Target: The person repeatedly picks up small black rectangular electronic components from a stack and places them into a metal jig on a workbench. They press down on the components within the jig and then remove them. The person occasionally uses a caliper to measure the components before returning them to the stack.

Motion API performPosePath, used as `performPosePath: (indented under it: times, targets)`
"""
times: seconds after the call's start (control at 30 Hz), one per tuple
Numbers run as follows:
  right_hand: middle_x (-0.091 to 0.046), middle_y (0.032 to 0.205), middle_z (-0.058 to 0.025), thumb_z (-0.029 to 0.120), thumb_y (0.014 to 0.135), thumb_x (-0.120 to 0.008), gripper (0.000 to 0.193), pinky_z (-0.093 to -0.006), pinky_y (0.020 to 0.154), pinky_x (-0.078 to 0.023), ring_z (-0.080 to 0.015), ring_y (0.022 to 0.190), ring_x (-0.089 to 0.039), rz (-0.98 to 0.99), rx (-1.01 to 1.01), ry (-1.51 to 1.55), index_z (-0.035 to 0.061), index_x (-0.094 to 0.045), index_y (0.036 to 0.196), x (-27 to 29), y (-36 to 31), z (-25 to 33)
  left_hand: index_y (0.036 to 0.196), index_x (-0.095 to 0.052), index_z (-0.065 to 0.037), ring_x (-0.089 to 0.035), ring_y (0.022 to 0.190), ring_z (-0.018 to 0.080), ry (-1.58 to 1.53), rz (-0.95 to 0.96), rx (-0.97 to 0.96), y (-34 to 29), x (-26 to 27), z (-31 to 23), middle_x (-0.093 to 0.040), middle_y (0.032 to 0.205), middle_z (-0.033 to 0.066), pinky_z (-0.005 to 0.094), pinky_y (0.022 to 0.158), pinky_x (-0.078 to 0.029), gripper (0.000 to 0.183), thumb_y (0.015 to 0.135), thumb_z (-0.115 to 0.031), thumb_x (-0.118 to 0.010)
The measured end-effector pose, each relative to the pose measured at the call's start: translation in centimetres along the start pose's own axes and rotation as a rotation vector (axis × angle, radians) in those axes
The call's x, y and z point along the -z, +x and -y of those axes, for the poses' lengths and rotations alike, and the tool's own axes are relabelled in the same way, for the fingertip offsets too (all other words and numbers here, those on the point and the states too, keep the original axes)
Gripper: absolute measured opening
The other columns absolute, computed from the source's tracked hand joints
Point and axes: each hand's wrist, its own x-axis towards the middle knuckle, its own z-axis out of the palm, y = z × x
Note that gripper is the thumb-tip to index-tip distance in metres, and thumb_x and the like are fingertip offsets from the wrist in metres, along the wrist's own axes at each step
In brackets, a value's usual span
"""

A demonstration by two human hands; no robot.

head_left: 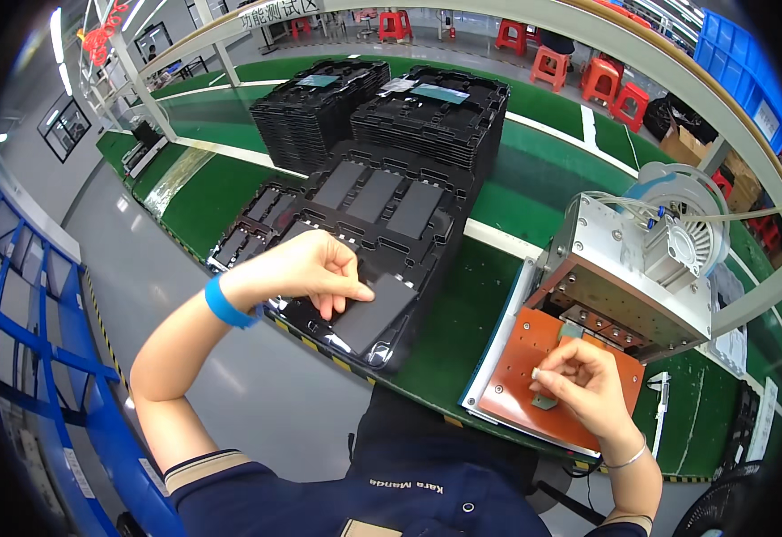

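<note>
My left hand (pixel 324 273), with a blue band at the wrist, is closed in a pinch at the upper left edge of a flat dark grey battery cell (pixel 375 315). This cell lies tilted over the near end of a black moulded tray (pixel 382 356). More dark grey cells (pixel 375 197) sit in the tray's slots farther back. My right hand (pixel 583 385) is pinched closed above the orange-brown plate (pixel 507 394) of a bench press. A small pale spot shows at its fingertips; what it is, I cannot make out. Greenish pieces (pixel 545 403) on the plate are partly covered by this hand.
Two tall stacks of black trays (pixel 319 116) stand at the back of the green bench (pixel 521 206). The metal press head (pixel 633 277) rises behind the plate, with hoses and a white reel (pixel 691 215). A caliper (pixel 661 403) lies right of it. Blue racking (pixel 51 358) stands left.
</note>
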Motion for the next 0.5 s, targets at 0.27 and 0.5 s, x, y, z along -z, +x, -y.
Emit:
performPosePath:
  times: [0.27,0.5]
  targets:
    - [-0.069,0.098,-0.0072,0.013,0.086,-0.074,0.018,-0.0264,0.073,-0.057,-0.0153,0.08,-0.07,0.065,0.48,-0.585,0.0072,-0.067,0.101,-4.7,3.3,0.4,0.074,-0.065,-0.001,-0.047,0.051,0.0005,0.274,-0.695,-0.343,-1.4,0.8,2.5,-0.057,0.058,-0.0037,0.0179,0.046,-0.034,0.024,0.085,-0.018,-0.078]
    - [-0.05,0.136,-0.0153,0.034,0.084,-0.072,0.057,-0.045,0.099,-0.044,-0.0334,0.118,-0.052,0.28,1.001,-1.074,0.016,-0.053,0.135,-11.8,6.3,-1.2,0.088,-0.074,0.0,-0.062,0.058,0.0198,0.71,-0.993,-0.05,-1.9,3.9,6.3,-0.066,0.066,0.0106,0.0312,0.056,-0.048,0.038,0.079,-0.036,-0.078]
